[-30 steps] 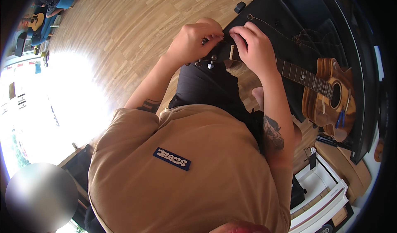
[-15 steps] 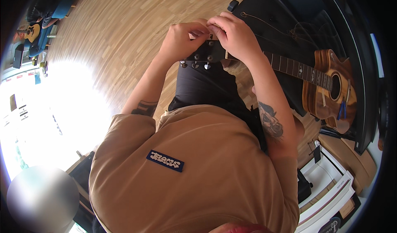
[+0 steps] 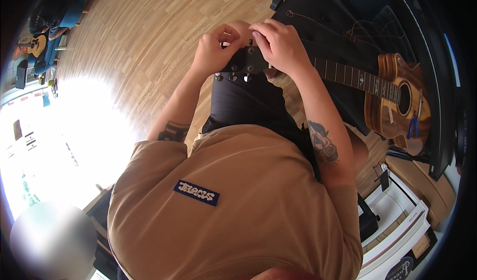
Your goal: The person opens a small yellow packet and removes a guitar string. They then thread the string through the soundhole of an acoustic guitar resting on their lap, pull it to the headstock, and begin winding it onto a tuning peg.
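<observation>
An acoustic guitar (image 3: 385,116) lies with its neck (image 3: 343,74) pointing toward me, its dark headstock (image 3: 242,63) just beyond my lap. Several silver tuning pegs (image 3: 233,77) stick out along its near edge. My left hand (image 3: 209,53) is at the headstock's left end, fingers curled in and thumb toward them. Over the other end, by the nut, my right hand (image 3: 287,46) has its thumb and fingertips drawn together. Anything thin between the fingers of either hand is too small to see. The far-side pegs are mostly hidden by my hands.
Loose coiled strings (image 3: 354,34) lie on the black work surface (image 3: 318,19) behind the neck. A blue-handled tool (image 3: 413,127) rests on the guitar body. White and brown boxes (image 3: 397,215) stand at lower right. At far left another person (image 3: 47,16) sits near a second guitar (image 3: 37,45).
My hands have drawn slightly apart over the headstock, the left one curling its fingers more. The guitar stays in about the same place.
</observation>
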A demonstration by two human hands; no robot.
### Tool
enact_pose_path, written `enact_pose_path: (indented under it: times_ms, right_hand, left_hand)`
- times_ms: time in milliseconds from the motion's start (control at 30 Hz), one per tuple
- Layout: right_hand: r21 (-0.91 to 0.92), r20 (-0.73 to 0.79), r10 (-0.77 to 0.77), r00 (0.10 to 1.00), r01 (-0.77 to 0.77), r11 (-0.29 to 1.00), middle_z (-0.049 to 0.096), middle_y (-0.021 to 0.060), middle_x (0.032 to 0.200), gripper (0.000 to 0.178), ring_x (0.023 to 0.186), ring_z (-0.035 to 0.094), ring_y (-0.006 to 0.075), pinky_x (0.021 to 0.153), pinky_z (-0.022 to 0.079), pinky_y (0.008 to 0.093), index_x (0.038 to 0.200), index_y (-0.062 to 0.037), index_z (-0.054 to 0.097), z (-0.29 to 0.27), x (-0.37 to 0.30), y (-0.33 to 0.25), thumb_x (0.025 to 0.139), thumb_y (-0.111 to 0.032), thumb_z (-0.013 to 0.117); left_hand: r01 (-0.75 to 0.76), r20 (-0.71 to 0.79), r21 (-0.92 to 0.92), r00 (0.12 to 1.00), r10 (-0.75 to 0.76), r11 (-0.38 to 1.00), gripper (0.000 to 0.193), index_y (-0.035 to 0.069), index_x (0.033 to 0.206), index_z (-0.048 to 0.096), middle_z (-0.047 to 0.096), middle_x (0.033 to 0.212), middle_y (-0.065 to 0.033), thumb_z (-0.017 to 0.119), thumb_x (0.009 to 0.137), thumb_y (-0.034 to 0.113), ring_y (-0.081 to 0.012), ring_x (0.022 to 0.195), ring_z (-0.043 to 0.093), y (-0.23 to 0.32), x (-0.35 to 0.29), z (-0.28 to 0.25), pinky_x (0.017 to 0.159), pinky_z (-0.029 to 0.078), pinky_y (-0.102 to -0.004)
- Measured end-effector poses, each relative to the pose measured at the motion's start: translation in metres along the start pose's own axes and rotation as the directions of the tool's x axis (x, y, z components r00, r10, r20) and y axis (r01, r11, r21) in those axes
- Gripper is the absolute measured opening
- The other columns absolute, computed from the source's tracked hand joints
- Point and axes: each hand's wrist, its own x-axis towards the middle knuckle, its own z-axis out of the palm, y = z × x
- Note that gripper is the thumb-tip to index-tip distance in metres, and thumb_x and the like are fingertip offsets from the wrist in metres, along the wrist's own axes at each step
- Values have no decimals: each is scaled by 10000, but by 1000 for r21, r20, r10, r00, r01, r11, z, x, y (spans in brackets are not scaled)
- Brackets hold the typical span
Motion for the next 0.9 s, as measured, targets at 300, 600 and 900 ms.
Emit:
enact_pose_path:
  times_ms: [300,600,900]
  right_hand:
    - [93,-60,-26,998,31,995,704,79,821,149,689,708,311,626,573,418,1007,-91,749,-6,4,-2,1033,-189,641]
    - [119,-43,-5,999,10,993,719,89,846,143,712,719,325,640,586,423,1010,-86,744,-8,1,-2,1035,-175,634]
    - [119,-24,10,1000,-7,993,727,101,864,139,737,725,336,657,595,428,1012,-79,740,-9,0,-3,1028,-164,631]
  left_hand:
    - [73,69,-77,995,-67,994,207,26,1020,711,821,931,-107,795,914,182,-176,906,780,4,-1,0,826,580,-324]
    - [71,84,-69,994,-65,995,182,-15,1074,653,802,943,-107,752,970,96,-141,938,756,7,-2,1,848,571,-295]
    - [86,80,-85,994,-79,993,179,-20,1072,646,791,941,-104,751,972,86,-151,951,757,9,-2,0,850,567,-291]
